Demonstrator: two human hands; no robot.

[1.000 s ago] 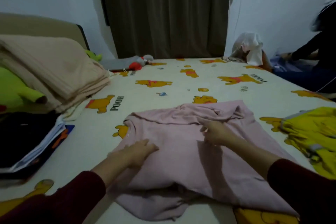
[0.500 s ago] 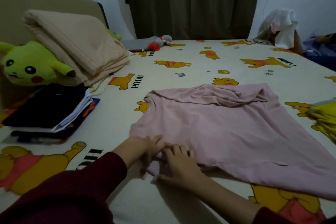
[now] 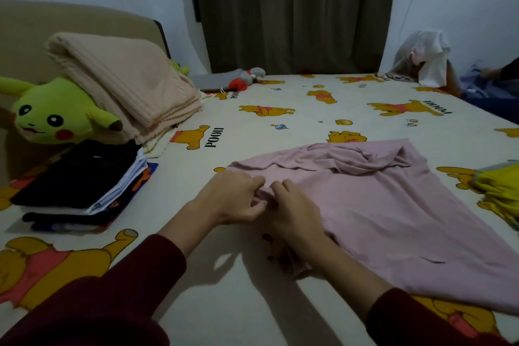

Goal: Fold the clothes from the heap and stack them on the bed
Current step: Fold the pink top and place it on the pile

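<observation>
1. Furthest left, a green plush toy [image 3: 52, 114] is seen against a folded beige blanket [image 3: 123, 83], and a stack of folded clothes [image 3: 81, 185] is set just in front of them on the bed [image 3: 280, 109].
2. Next, the left hand [image 3: 233, 199] is curled, with thumb and fingers pinched on a small gather of cloth at the left edge of the pink shirt [image 3: 393, 211].
3. Just beside it, almost touching, the right hand [image 3: 292, 208] is laid on the same edge, fingers bent onto the cloth; whether it is truly gripped there cannot be told.
4. Rightward from both hands the shirt is spread flat on the sheet, its long axis running from the pinched edge away to the right, with a rumpled fold along its far side.
5. Since the whole garment lies to the right of the fingers, the coming fold is judged to turn on that edge being carried across to the right; both hands are equally near it.
6. At the far right edge, a yellow garment [image 3: 502, 191] is lying, apart from the shirt and not yet folded.
</observation>
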